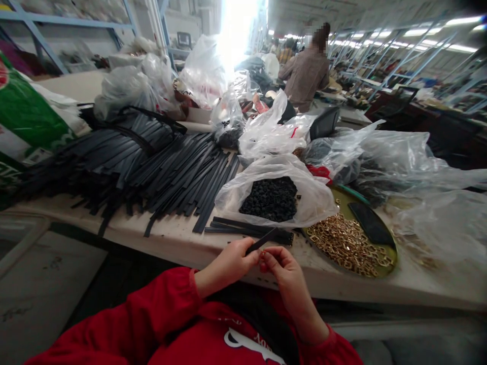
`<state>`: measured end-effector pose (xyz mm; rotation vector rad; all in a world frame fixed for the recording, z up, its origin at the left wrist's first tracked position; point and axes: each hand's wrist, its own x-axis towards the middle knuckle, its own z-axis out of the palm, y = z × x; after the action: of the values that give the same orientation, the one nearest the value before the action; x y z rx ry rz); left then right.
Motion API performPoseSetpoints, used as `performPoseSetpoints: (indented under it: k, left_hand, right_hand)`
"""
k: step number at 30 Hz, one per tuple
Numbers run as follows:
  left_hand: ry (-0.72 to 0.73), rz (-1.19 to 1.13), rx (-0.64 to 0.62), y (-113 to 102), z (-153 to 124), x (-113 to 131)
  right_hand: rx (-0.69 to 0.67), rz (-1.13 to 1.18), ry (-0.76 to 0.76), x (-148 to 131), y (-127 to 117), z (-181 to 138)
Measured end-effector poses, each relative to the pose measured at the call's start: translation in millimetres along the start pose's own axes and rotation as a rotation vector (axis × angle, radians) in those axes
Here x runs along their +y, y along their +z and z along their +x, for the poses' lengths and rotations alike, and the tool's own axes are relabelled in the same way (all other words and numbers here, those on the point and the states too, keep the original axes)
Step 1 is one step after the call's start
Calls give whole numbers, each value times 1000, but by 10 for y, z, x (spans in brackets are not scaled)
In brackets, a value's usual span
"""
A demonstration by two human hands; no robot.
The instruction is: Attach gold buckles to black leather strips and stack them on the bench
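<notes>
We find the work partway through a single piece: the left hand holds a dark strap pinched between thumb and fingers, and the strap slants up and to the right in front of the near edge of the table. The right hand is nearly closed, thumb and fingertips meeting around a small gold bit at the strap's lower end. We cannot tell whether that bit is already fixed to the strap or only held against it, so we judge this piece unfinished. Just beyond the hands lies a small stack of straps, with a glint at its right end; we would guess some of these are done, but the detail is too small to be sure. Much seems left: to the left, a broad pile of straps covers the table, and we make out no gold on their visible ends. Supplies look ample as well, with many gold buckles heaped on the tray at right, and black pieces filling the middle of a spread plastic bag behind the stack.
</notes>
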<state>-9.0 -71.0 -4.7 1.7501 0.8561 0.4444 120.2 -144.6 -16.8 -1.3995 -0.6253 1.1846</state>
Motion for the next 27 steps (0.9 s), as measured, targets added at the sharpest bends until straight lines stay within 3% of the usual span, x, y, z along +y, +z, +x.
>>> performPoseSetpoints:
  k: [4, 6, 10, 15, 18, 23, 27]
  left_hand:
    - [-100, -256, -122, 10, 36, -72]
    - [-119, -256, -137, 6, 43, -91]
    - [-41, 75, -96, -36, 41, -86]
    - [1, 327, -91, -60, 33, -36]
    - [1, 306, -112, -71, 29, 0]
    - [-9, 231, -46, -181, -27, 11]
    - [-41, 242, -106, -240, -154, -28]
  right_hand:
    - [-69, 178, 193, 38, -13, 34]
    - [-95, 186, 204, 77, -28, 52]
    - [-119, -19, 28, 112, -26, 56]
    - [-204, -22, 83, 45, 10, 36]
    - [-155, 22, 91, 55, -10, 33]
    - [52, 230, 137, 99, -71, 29]
    - [111, 444, 156, 48, -80, 24]
